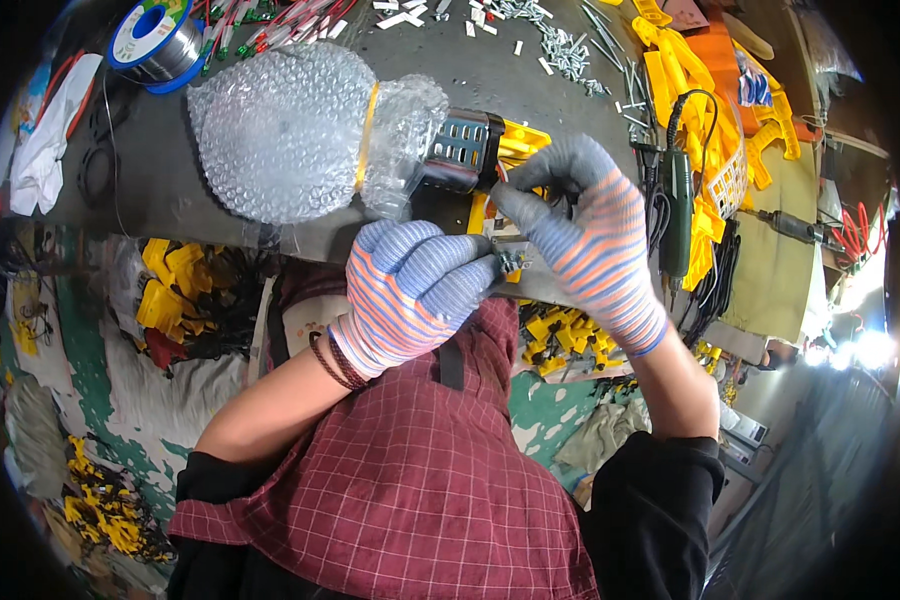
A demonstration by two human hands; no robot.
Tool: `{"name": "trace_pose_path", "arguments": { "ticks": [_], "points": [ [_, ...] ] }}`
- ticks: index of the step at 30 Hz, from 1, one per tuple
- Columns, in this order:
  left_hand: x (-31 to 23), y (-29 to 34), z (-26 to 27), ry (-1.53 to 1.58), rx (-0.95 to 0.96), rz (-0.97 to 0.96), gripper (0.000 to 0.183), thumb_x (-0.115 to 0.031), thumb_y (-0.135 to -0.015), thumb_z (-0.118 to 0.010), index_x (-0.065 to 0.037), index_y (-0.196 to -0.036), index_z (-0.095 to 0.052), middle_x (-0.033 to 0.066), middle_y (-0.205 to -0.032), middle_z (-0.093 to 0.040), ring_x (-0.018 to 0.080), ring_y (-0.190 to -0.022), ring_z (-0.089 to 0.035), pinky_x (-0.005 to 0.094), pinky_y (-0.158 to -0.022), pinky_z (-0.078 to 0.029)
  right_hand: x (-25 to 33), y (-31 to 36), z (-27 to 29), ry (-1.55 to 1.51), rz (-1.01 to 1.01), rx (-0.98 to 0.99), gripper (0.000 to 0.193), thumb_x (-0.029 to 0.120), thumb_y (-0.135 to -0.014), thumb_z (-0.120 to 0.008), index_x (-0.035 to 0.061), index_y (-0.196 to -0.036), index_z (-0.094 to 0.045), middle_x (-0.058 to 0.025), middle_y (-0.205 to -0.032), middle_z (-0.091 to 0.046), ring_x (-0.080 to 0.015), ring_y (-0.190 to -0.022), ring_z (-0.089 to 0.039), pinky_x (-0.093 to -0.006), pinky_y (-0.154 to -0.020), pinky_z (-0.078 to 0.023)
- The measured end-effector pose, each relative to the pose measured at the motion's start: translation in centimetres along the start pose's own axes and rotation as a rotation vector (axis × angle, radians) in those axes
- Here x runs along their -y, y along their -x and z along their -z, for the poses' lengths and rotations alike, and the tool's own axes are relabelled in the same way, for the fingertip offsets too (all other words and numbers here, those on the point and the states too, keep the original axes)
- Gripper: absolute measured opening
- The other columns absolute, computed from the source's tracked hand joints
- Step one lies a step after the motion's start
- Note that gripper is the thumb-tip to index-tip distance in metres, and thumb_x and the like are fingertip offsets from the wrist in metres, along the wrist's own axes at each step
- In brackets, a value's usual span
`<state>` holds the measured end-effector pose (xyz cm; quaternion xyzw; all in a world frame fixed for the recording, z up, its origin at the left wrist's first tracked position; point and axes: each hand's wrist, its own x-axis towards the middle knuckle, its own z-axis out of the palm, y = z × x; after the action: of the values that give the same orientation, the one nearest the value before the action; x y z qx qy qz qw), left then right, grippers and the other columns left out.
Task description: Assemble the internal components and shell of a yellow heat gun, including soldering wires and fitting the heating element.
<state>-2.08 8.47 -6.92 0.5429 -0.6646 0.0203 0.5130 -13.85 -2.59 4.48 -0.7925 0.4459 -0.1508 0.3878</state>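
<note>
Both my hands wear striped grey, blue and orange gloves. My left hand (420,285) is closed at the bench edge, its fingertips on a small dark and metallic part (511,262) whose kind I cannot make out. My right hand (590,225) is closed in a pinch beside the end of a black slotted housing (460,150); what lies between thumb and finger is hidden. Bubble wrap (280,130) covers the housing's other end, held by an orange band (368,135). A yellow plastic piece (520,142) shows behind my right fingers.
At the back left stand a solder spool (155,50) and red-tipped leads (270,25). Screws (567,55) lie scattered at the back. On the right are a dark green corded tool (677,215) and yellow plastic shells (675,70). Small yellow parts (570,338) sit below the bench edge.
</note>
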Motion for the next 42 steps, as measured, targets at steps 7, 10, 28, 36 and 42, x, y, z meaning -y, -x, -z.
{"name": "trace_pose_path", "arguments": {
  "ticks": [7, 10, 28, 36, 42],
  "points": [
    [0.0, -0.3, 0.3, 0.019, 0.006, 0.013, 0.029, -0.018, -0.066, -0.078, -0.022, -0.093, -0.069, -0.0048, -0.097, -0.065, 0.0209, -0.084, -0.059, 0.0371, -0.071, -0.045, -1.8, 0.2, 0.0, 0.189, 0.349, 0.003, 0.014, 0.008, -0.077, -0.074, 0.0075, -0.086, -0.064, -0.0091, -0.076, -0.063, -0.0296, -0.074, -0.063, -0.0363, -0.068, -0.05],
    [0.0, -0.2, 0.2, 0.01, 0.015, -0.002, 0.027, -0.019, -0.068, -0.077, -0.023, -0.093, -0.069, -0.0055, -0.096, -0.065, 0.0203, -0.083, -0.058, 0.0366, -0.07, -0.045, 0.0, -0.8, 1.6, 0.306, 0.292, 0.204, 0.012, 0.012, -0.078, -0.071, 0.0079, -0.086, -0.064, -0.0119, -0.077, -0.064, -0.0332, -0.077, -0.064, -0.0386, -0.07, -0.05],
    [-1.7, -3.4, 1.7, 0.086, 0.219, 0.134, 0.039, -0.012, -0.072, -0.077, -0.011, -0.108, -0.062, 0.0116, -0.111, -0.058, 0.0324, -0.097, -0.059, 0.0433, -0.082, -0.049, -2.3, 6.7, -1.3, -0.743, -0.317, -0.291, 0.02, -0.003, -0.086, -0.067, 0.0026, -0.102, -0.055, -0.0059, -0.096, -0.063, -0.0093, -0.086, -0.06, -0.0242, -0.075, -0.05],
    [-1.0, -3.2, 1.7, 0.05, 0.302, 0.015, 0.038, -0.01, -0.077, -0.072, -0.01, -0.114, -0.064, 0.0143, -0.115, -0.058, 0.0334, -0.097, -0.061, 0.0434, -0.084, -0.051, -5.9, 5.9, -2.6, -0.629, -0.075, -0.348, 0.015, 0.001, -0.088, -0.067, 0.0048, -0.099, -0.057, -0.0024, -0.086, -0.061, -0.0079, -0.08, -0.057, -0.0252, -0.072, -0.05],
    [-0.6, -5.0, 2.6, -0.134, 0.509, -0.095, 0.046, -0.014, -0.076, -0.069, -0.013, -0.122, -0.063, 0.0131, -0.12, -0.057, 0.0328, -0.1, -0.057, 0.0446, -0.089, -0.048, -5.9, 5.4, -1.8, -0.598, -0.106, -0.298, 0.017, 0.004, -0.087, -0.068, 0.0028, -0.1, -0.058, -0.0047, -0.087, -0.063, -0.0096, -0.082, -0.058, -0.0271, -0.075, -0.05]
  ]
}}
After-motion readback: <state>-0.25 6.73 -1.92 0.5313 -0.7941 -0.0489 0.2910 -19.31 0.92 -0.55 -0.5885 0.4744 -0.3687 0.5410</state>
